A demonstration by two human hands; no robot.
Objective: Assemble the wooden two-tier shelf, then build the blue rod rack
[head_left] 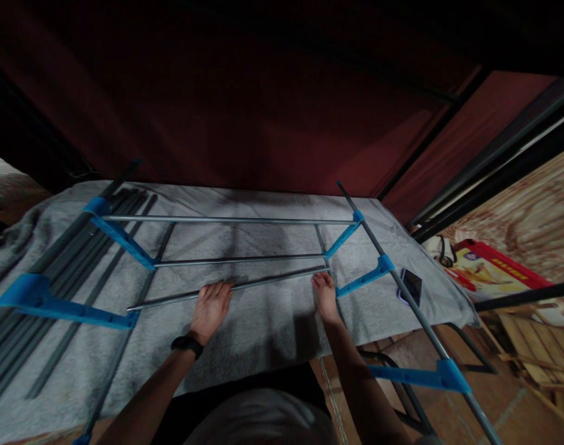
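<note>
My left hand [212, 309], with a dark watch on its wrist, is closed on a thin grey metal tube [263, 283]. The tube slants across a frame; its left end lies by a blue plastic bracket [78, 309]. Close below its right end is my right hand [325, 293], fingers curled together; what they hold, if anything, is hidden. Beside that hand a second blue bracket [363, 281] joins two grey poles. Two more tubes, the far crossbar [235, 219] and the middle crossbar [240, 260], span the frame between the blue side brackets.
Several loose grey tubes [68, 272] lie along the left on a grey cloth [268, 327] covering the table. A phone [409, 286] rests at the right. Beyond the table edge are a red-and-yellow box [499, 266] and a wooden slatted piece [537, 346]. Dark red fabric hangs behind.
</note>
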